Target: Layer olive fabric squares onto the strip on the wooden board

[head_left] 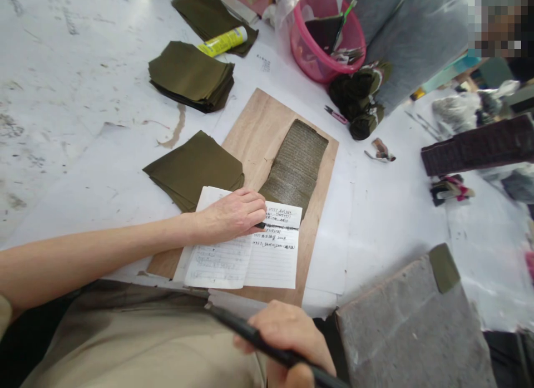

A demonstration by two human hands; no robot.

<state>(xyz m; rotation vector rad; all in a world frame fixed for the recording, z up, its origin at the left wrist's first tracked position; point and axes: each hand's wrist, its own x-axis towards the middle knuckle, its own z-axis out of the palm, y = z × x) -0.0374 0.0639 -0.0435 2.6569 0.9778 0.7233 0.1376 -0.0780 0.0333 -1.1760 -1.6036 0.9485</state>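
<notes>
Handwriting covers part of the open, white-paged ruled notebook [271,268] at lower centre of the frame, but most of it is too small to read, and the left page is faint. The left hand [233,212] lies across the notebook, fingers bent and close together; a small black piece [261,225] peeks out by the fingertips (mostly hidden, so I cannot tell whether it is pinched). At bottom centre, the right hand [298,332] grips a slim black pen [242,327], slightly blurred, with its far end cut off by the lower edge.

Beneath the notebook is a flat, pale-brown wooden board [254,126] with visible grain. The notebook also hides the lower end of a glossy, ribbed olive strip [302,154] on that board. Smooth olive sheets [192,165] fan out at centre left, with 2 more piles above: a thick, many-edged stack [189,73] and a thinner stack [200,9] bearing a yellow tube [225,42]. A round pink plastic basin [306,54] stands at upper right of centre. At lower right, a rough grey slab [409,327] is cut off by the bottom edge.
</notes>
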